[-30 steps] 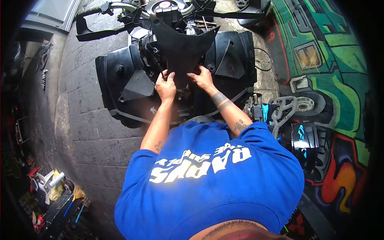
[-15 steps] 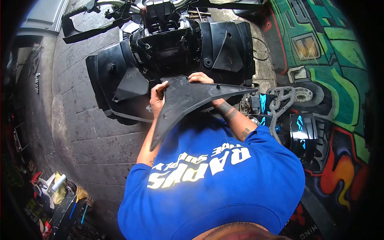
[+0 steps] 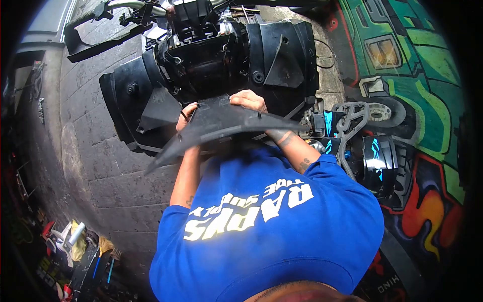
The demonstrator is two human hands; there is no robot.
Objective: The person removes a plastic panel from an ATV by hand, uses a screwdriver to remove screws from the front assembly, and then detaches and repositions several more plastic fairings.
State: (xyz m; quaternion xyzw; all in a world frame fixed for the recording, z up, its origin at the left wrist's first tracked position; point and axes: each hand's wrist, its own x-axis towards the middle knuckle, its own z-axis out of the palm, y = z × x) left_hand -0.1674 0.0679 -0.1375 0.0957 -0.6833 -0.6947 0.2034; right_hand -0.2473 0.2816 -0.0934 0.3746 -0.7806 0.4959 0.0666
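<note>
A black plastic body panel (image 3: 214,117) with two long pointed ends is held between both hands in front of the blue shirt. My left hand (image 3: 187,117) grips its left edge, thumb on top. At the far right edge, my right hand (image 3: 248,100) has its fingers curled over the panel. The panel's far edge overlaps the front of a partly stripped quad bike (image 3: 206,58) in this view. Black fenders with triangular pieces flank its open middle: the left fender (image 3: 132,90) and the right fender (image 3: 282,53).
Handlebars with a black hand guard (image 3: 100,43) cross the top. To the right lie parts with blue decals (image 3: 375,158) beside a wall painted with green graffiti (image 3: 427,90). A broom (image 3: 104,245) and other clutter sit at lower left, by the grey paved floor (image 3: 110,176).
The panel has tilted and levelled out, its left point swinging outward to the left. Both hands have moved slightly left with it, still gripping. The camera view has shifted a little.
</note>
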